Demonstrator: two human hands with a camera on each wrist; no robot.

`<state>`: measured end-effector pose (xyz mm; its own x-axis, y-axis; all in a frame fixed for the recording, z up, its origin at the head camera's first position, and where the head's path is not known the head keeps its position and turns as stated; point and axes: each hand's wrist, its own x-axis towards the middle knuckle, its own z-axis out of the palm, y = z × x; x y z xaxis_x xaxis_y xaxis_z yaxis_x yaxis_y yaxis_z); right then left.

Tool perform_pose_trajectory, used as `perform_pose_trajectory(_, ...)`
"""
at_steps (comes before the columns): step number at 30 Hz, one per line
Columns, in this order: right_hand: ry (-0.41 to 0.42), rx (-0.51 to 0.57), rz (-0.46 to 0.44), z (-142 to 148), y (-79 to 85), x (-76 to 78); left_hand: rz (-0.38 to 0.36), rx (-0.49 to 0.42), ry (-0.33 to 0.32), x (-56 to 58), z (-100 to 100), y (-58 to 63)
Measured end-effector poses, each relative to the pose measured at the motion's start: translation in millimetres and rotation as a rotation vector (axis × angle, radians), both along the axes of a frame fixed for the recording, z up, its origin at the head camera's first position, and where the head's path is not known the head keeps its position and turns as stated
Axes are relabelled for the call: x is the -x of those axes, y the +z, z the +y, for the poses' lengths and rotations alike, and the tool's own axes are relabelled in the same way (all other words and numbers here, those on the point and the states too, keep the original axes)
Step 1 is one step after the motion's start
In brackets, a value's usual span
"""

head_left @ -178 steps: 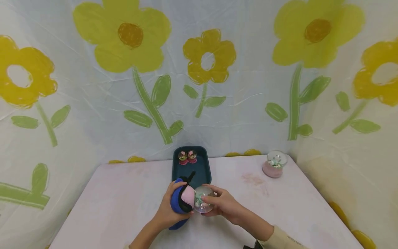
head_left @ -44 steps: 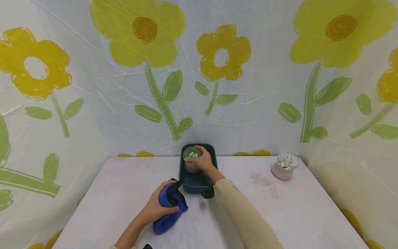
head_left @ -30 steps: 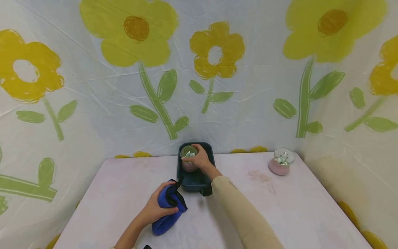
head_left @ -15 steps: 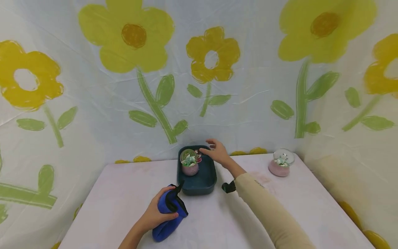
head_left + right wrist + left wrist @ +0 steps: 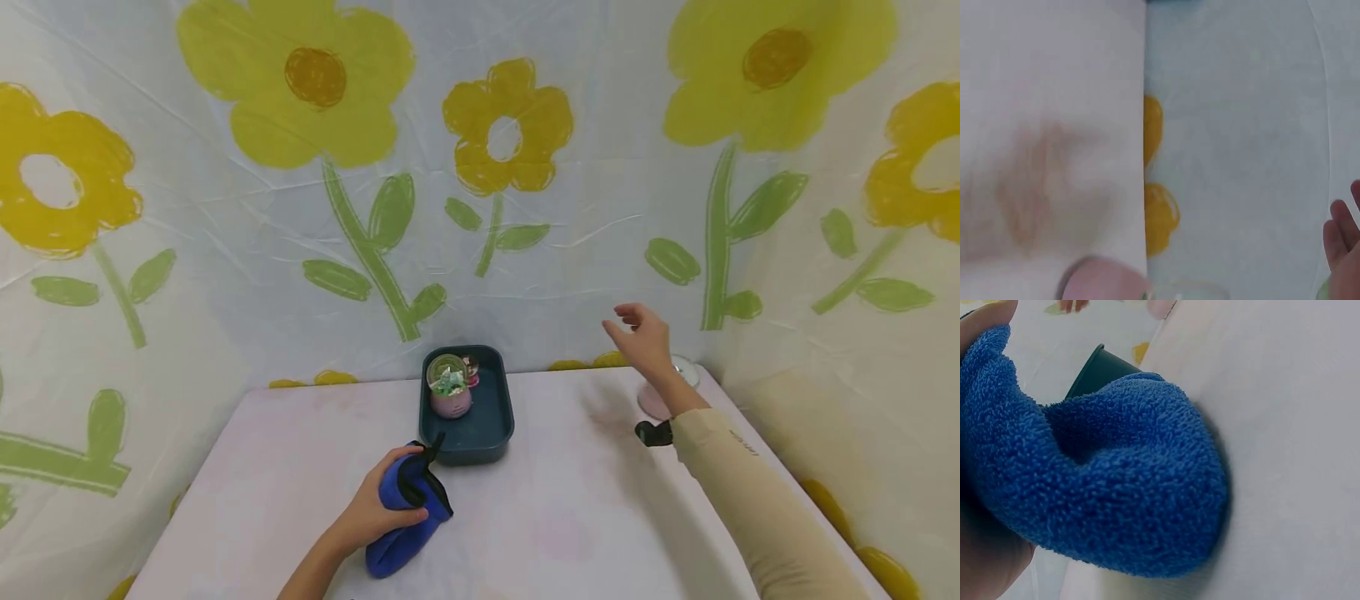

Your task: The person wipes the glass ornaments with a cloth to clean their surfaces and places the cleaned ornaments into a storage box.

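Observation:
My left hand grips a folded blue terry cloth with black edging, which fills much of the left wrist view too. Its lower end hangs close over the table. Raised at the back right, my right hand holds nothing, its fingers loosely bent. Just below it stands a snow globe with a pink base, partly covered by my forearm; that base shows low in the right wrist view. Another pink-based snow globe sits upright in the dark teal tray, overlapping a small pink-based globe.
The tray stands at the back middle of the pale table, just ahead of the cloth. A flower-printed curtain rises behind the table and at both sides. A black device is on my right wrist.
Between about six and 1.5 seconds ago, my right hand carried a snow globe from the cloth into the tray. Since then it has let go and moved right. My left hand keeps its cloth.

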<state>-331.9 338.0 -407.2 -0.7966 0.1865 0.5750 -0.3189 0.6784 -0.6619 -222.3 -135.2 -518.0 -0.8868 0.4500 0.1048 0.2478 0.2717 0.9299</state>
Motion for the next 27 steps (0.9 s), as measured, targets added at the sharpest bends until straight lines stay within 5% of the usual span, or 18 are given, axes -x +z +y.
perform_pose_trajectory(9,-0.321,0.258,-0.005,70.6,-22.5,-38.8,0.062,-0.034,-0.013,-3.9,-4.7,12.6)
perform_pose_trajectory(19,-0.294,0.45,-0.175,84.5,-78.0,-53.1,0.136,-0.036,0.09,-2.2,-10.7,24.6)
perform_pose_trajectory(27,-0.311,0.579,-0.301,82.7,-113.3,-56.3,0.097,-0.057,0.1,-7.1,-13.9,19.5)
